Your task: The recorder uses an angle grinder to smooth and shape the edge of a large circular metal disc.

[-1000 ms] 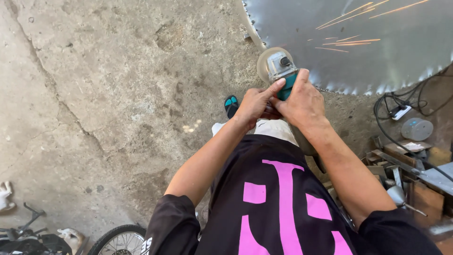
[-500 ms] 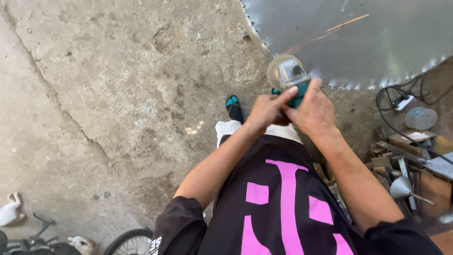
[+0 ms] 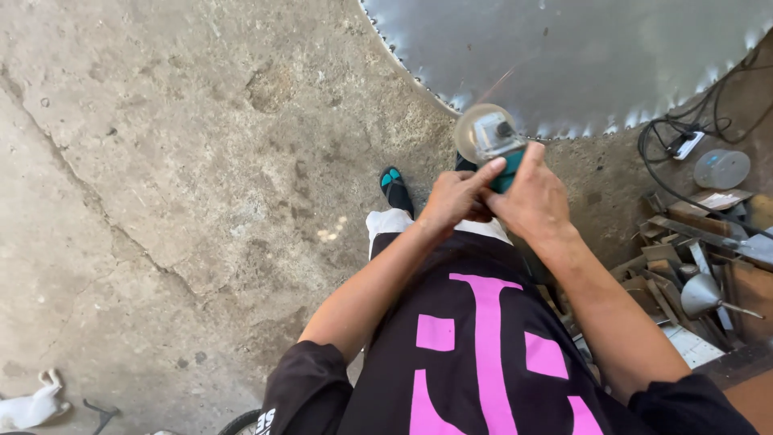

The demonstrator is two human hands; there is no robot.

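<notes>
Both hands grip a teal angle grinder [image 3: 493, 142] with a spinning disc. My left hand [image 3: 456, 198] wraps the body from the left; my right hand [image 3: 533, 193] holds it from the right with fingers stretched forward. The disc meets the toothed edge of a very large round steel saw blade [image 3: 580, 56] lying on the concrete floor. A faint spark streak rises from the contact point. Below the hands I see a black shirt with pink shapes [image 3: 483, 346] and a foot in a teal-and-black sandal [image 3: 394, 189].
Cracked concrete floor [image 3: 177, 161] fills the left. At right lie black cables [image 3: 684, 137], a round grey disc [image 3: 721, 168], a metal funnel [image 3: 702, 295] and a pile of scrap metal pieces [image 3: 684, 266]. A white rag [image 3: 32, 403] lies at bottom left.
The grinder and hands have stayed on the blade's edge; the bright spark shower seen earlier has thinned to one faint streak. My view has shifted slightly.
</notes>
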